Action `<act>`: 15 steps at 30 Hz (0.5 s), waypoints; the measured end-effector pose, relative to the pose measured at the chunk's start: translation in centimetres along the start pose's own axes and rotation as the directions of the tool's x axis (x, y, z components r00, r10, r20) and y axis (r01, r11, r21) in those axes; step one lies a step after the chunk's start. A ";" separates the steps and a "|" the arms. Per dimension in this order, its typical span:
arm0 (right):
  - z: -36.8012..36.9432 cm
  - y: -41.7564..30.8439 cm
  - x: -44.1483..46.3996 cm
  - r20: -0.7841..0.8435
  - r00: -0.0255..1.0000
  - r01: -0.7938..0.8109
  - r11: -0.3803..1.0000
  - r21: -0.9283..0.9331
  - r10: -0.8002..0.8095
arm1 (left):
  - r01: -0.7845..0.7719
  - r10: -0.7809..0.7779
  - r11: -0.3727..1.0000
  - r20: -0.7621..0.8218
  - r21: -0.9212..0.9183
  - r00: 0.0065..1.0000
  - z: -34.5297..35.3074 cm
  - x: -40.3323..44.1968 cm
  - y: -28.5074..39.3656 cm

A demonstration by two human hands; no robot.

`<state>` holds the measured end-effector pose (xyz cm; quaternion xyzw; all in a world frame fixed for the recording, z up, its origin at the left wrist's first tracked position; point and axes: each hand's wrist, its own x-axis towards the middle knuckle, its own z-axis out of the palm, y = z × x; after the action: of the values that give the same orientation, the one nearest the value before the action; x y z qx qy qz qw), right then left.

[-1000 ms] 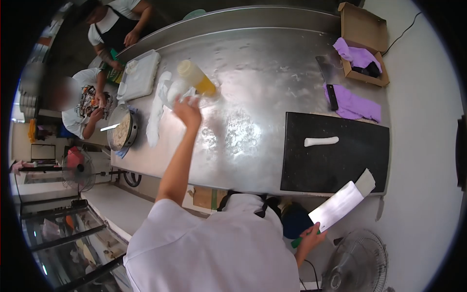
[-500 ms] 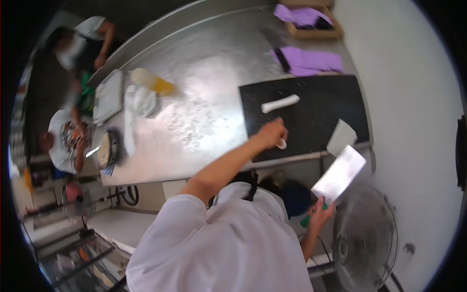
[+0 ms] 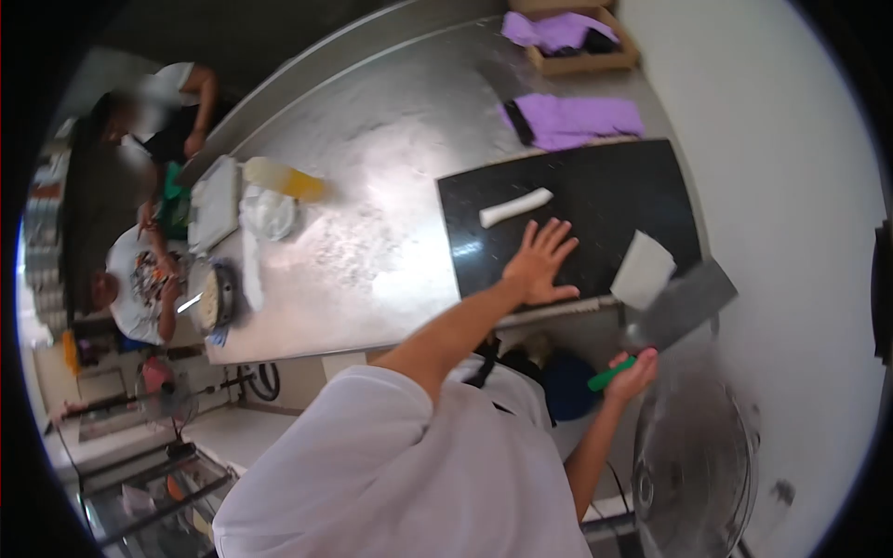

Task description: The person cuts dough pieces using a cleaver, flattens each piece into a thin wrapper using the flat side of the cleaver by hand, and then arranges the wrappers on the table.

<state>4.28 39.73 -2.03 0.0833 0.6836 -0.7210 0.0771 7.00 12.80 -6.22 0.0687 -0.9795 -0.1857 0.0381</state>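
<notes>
My left hand point(image 3: 539, 265) lies with fingers spread over the black board point(image 3: 605, 195), palm down. Anything beneath the palm is hidden. Just beyond its fingertips rests a white strip that looks like rolled dough point(image 3: 516, 206). Off the board's near right corner, my right hand point(image 3: 635, 374) is closed around the green handle of a cleaver point(image 3: 688, 305), whose wide grey blade points up and right. Beside the blade, at the board's edge, is a white flat piece point(image 3: 642, 270); whether it is cloth or paper I cannot tell.
A purple cloth point(image 3: 577, 121) and a cardboard box point(image 3: 586, 62) lie beyond the board. Leftward on the steel table point(image 3: 372, 121) are a bottle of yellow liquid point(image 3: 284, 179), a plastic bag point(image 3: 270, 214) and a round pan point(image 3: 219, 296). Two people work at left. A fan point(image 3: 693, 470) stands near my right arm.
My left hand has gone from curled near a small white piece to spread flat, and that piece is no longer visible. The cleaver has swung rightward and its blade tilted.
</notes>
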 end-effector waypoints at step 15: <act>1.7 5.4 6.6 -0.152 0.971 -0.237 0.815 -0.528 0.184 | -0.145 0.168 0.944 0.055 -0.295 0.984 -1.9 0.2 -1.8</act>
<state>-0.94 37.73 -8.68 0.1670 0.8490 -0.4799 0.1447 7.22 10.42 -5.11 -0.0232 -0.9447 -0.3262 0.0235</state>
